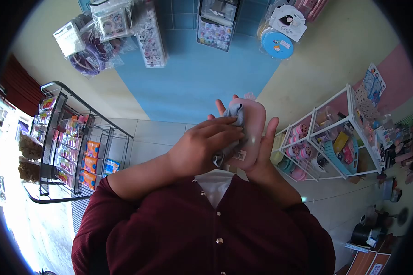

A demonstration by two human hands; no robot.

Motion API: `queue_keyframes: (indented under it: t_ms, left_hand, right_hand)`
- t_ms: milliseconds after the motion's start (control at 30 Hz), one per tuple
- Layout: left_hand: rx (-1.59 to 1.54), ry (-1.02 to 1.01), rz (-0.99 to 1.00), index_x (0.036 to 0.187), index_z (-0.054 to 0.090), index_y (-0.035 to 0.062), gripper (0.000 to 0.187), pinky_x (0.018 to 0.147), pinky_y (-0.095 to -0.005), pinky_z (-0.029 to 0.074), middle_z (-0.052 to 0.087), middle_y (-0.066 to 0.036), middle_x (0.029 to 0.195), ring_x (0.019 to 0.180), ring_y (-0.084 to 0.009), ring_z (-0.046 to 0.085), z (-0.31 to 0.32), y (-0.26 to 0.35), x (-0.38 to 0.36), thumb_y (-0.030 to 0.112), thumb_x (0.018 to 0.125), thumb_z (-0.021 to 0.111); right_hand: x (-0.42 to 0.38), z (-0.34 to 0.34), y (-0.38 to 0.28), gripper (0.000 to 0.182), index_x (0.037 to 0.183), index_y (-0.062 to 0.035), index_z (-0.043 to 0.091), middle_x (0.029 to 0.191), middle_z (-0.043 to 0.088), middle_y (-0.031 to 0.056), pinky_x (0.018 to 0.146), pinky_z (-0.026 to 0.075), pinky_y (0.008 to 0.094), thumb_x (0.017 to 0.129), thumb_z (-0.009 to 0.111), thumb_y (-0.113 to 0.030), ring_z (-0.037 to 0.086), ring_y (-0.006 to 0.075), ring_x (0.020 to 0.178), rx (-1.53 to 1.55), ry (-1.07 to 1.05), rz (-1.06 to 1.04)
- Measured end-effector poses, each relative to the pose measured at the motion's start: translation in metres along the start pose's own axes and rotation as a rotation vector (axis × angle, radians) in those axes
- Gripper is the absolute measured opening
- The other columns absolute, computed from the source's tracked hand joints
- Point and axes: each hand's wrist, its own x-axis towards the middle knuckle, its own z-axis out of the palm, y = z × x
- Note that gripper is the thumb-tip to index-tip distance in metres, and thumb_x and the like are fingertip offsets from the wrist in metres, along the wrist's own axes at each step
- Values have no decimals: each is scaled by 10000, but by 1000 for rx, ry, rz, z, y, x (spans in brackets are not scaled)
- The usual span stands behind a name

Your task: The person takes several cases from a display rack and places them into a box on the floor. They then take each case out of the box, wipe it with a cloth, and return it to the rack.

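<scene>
A pink, rounded flat case (pixel 253 120) is held up in front of my chest, a barcode sticker (pixel 240 155) near its lower end. My right hand (pixel 264 153) supports it from behind, thumb along the right side and fingertips showing past its upper left edge. Across the case's face lies my left hand (pixel 201 142), its fingers closed over a crumpled grey cloth (pixel 234 112) pressed on the surface. Part of the cloth hangs below the fingers. The left thumb is mostly hidden.
A black wire rack (pixel 110 123) with packaged snacks stands at left. To the right is a white shelf (pixel 309 136) holding pink jars, baskets and small goods. Packaged items (pixel 150 39) and a round blue pouch (pixel 277 44) hang on the wall ahead.
</scene>
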Motion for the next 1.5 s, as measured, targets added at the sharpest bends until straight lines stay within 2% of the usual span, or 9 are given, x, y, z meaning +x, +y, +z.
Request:
queue_keyframes:
  t_ms: [167,267,333,467,600,667,700,933,1500]
  left_hand:
    - [-69,-52,228,1056,638,28,402,806,-396,543,651,-117,1063,1002,-319,647,7,1,-9,64,671,747]
    - [-187,-286,144,1068,636,20,415,719,-356,540,646,-127,1019,833,-262,673,-3,-8,-23,100,678,751]
    - [-434,28,-174,1174,572,-3,543,640,-307,507,635,-127,972,688,-186,637,-4,-15,-22,166,698,771]
    - [-186,155,-118,1376,374,-9,916,628,-271,483,638,-129,986,668,-159,611,-14,4,6,326,668,851]
    - [-135,243,-10,1337,446,-1,651,745,-337,538,670,-180,999,857,-320,689,-23,17,36,126,771,741]
    - [-101,308,125,1325,457,-12,609,740,-324,538,679,-179,967,837,-310,695,-35,17,57,80,781,716]
    - [-103,365,179,1335,432,-33,584,723,-298,526,677,-171,958,817,-240,680,-45,21,71,46,811,679]
    - [-322,607,225,1370,446,44,560,697,-247,489,666,-81,789,743,-61,579,-121,62,198,63,853,663]
    - [112,753,-9,1216,621,110,432,716,-330,522,696,-152,834,770,-242,690,-187,83,340,312,837,670]
  right_hand:
    - [2,-19,-13,731,1421,-190,308,1404,364,105,925,417,512,856,499,-612,446,292,1198,106,56,-17]
    - [7,-14,-26,733,1430,-155,297,1326,418,104,800,436,450,853,521,-548,484,246,1040,-131,11,-159]
    - [9,-2,-28,803,1479,-104,204,1225,455,100,797,422,381,882,467,-573,475,214,964,-392,-21,-340]
    - [13,28,-21,800,1503,-74,78,1473,300,55,1012,313,366,940,370,-561,413,217,1206,-580,-65,-410]
    - [21,68,-30,763,1496,-28,-6,1555,163,99,1124,173,379,977,399,-414,261,235,1383,-793,-270,-597]
    - [19,91,-43,713,1482,11,-36,1466,306,222,1075,266,349,990,428,-213,374,244,1316,-1116,-150,-679]
    - [19,112,-50,681,1473,46,-3,1462,315,226,1106,212,356,962,435,-53,307,251,1363,-996,-216,-699]
    - [83,233,-132,512,1412,79,289,1329,493,202,960,418,281,961,488,-58,529,184,1157,-1355,-330,-1051]
    - [182,326,-209,429,1365,12,423,1251,573,151,891,472,283,940,481,12,586,178,1077,-1218,-115,-1046]
